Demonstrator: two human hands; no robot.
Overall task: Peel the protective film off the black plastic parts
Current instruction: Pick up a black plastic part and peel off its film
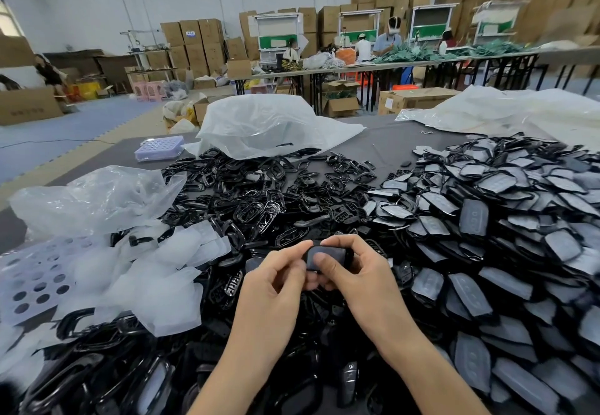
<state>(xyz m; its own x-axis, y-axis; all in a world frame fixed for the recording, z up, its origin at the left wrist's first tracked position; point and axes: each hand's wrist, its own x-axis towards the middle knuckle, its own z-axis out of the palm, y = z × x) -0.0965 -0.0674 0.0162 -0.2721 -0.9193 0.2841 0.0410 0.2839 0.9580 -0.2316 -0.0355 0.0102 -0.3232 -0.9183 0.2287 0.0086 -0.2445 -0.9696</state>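
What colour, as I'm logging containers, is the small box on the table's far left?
The box is pale lilac; head view.

This is a factory assembly and packing hall. Tall stacks of brown cardboard cartons line the white walls, and workers stand or sit at long folding tables backed by white-framed bench stations. The near grey-topped table is heaped with hundreds of small black plastic parts and clear plastic bags.
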